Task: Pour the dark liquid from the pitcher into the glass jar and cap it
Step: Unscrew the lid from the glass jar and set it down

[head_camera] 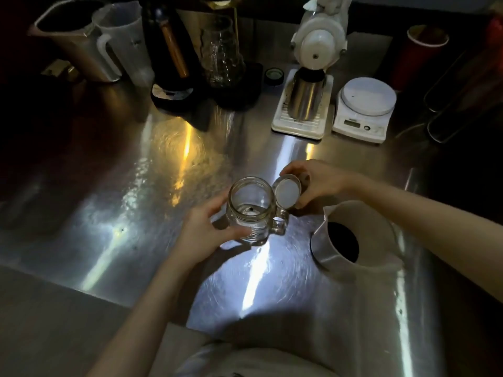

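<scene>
A clear glass jar [251,210] with a side handle stands upright and uncapped on the steel counter, empty as far as I can see. My left hand [209,229] wraps its left side. My right hand [318,182] holds the round lid [286,192] tilted, its pale inside facing me, just right of the jar's mouth. A steel pitcher [353,238] with dark liquid inside sits on the counter to the right, below my right forearm.
At the back stand a coffee grinder [318,42] over a steel cup [306,95], a white scale [366,107], a dark brewer with a glass carafe [220,55], two plastic jugs [119,44], a small cap [274,76] and a red cup [420,50].
</scene>
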`<state>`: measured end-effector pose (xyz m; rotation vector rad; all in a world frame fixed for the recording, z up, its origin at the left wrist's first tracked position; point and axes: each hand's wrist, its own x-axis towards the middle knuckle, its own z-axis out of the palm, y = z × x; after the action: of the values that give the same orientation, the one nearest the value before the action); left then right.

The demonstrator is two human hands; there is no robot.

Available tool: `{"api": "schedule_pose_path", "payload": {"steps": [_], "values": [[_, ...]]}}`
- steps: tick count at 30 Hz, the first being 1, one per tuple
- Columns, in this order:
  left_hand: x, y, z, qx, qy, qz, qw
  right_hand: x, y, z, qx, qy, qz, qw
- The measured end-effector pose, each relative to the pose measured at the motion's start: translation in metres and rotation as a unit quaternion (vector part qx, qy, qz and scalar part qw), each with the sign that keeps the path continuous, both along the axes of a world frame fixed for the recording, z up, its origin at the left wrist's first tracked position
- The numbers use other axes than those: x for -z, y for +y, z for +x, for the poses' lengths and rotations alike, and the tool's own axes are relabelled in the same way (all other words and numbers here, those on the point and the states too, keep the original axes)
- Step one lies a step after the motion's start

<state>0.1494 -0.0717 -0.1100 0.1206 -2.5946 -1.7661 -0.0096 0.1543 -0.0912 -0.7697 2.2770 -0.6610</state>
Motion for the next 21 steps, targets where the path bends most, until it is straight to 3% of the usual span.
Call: {"api": "schedule_pose_path", "payload": {"steps": [6, 15, 18, 21], "values": [[0.0, 0.001, 0.001, -0.007, -0.014, 0.014, 1.0, -0.001, -0.001, -0.002, -0.114, 0.149, 0.126, 0.974], [-0.002, 0.0, 0.002, -0.003, -0.018, 0.011, 1.0, -0.008, -0.005, -0.004, -0.121, 0.109, 0.181, 0.97], [-0.005, 0.003, 0.003, 0.001, -0.023, 0.013, 1.0, -0.025, -0.014, 0.001, -0.075, 0.085, 0.111, 0.987], [-0.006, 0.011, 0.008, -0.013, -0.014, 0.027, 0.999, -0.045, -0.028, 0.015, 0.036, -0.019, -0.066, 0.997]]}}
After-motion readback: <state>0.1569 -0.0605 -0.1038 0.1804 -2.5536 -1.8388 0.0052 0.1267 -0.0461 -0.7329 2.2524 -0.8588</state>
